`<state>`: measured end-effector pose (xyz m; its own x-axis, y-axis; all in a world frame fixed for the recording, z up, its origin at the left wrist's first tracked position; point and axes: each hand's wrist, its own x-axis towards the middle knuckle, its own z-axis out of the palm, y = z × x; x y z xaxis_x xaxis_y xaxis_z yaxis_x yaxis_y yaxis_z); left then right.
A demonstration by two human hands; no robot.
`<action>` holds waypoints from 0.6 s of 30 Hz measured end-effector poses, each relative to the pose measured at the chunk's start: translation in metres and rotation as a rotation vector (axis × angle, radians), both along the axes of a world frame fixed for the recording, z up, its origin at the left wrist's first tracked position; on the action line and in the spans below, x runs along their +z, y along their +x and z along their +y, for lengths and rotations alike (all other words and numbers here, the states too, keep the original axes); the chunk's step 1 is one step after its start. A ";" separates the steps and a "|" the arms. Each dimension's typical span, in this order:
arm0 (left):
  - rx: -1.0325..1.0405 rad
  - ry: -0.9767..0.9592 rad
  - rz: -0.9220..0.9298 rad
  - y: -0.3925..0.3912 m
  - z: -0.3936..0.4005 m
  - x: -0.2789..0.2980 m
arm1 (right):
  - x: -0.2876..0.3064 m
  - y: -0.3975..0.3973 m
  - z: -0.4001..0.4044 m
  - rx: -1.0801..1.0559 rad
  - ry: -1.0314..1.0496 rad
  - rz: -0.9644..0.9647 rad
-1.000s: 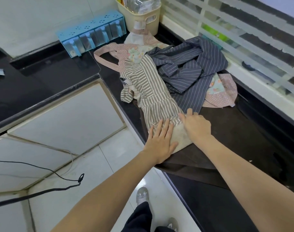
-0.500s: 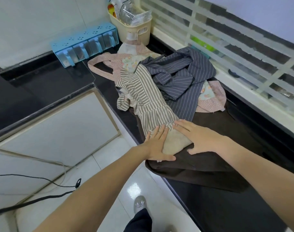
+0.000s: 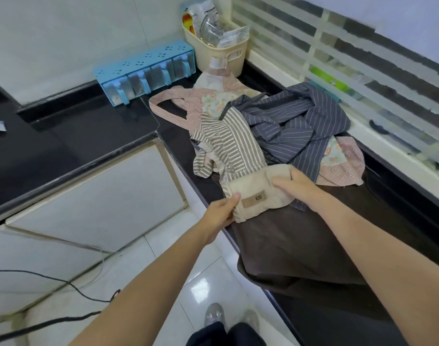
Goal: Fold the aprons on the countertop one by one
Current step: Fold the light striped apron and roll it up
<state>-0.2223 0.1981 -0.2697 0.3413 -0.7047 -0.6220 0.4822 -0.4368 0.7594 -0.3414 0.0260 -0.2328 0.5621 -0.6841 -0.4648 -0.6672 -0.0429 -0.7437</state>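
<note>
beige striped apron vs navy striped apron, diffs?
The beige striped apron has broad stripes; the navy striped apron has thin pinstripes. The beige one's cream end is gripped by the left hand and right hand; the navy one lies crumpled, untouched, farther back. Both rest on the countertop.

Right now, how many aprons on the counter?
4: beige-striped apron with cream hem held nearest; dark brown apron beneath it; navy pinstriped apron behind; pink dotted apron under those. More may be hidden.

My left hand (image 3: 219, 213): thumb up, fingers curled, pinching | my right hand (image 3: 297, 184): fingers curled, gripping | both forearms extended forward
</note>
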 end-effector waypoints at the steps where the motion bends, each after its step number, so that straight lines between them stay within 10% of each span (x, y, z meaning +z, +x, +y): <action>1: 0.044 0.024 0.013 0.000 -0.003 0.001 | -0.003 0.007 0.002 -0.033 -0.002 0.014; 13: 0.203 0.311 -0.240 0.011 -0.026 0.006 | -0.017 0.046 -0.011 0.084 -0.126 0.184; 18: -0.188 0.267 -1.459 0.011 -0.026 0.019 | -0.006 0.046 -0.011 0.112 -0.154 0.152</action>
<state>-0.2113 0.1724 -0.2509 0.6793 -0.7311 0.0636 -0.6884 -0.6049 0.4002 -0.2958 0.0152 -0.2390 0.5698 -0.6909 -0.4449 -0.7557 -0.2279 -0.6140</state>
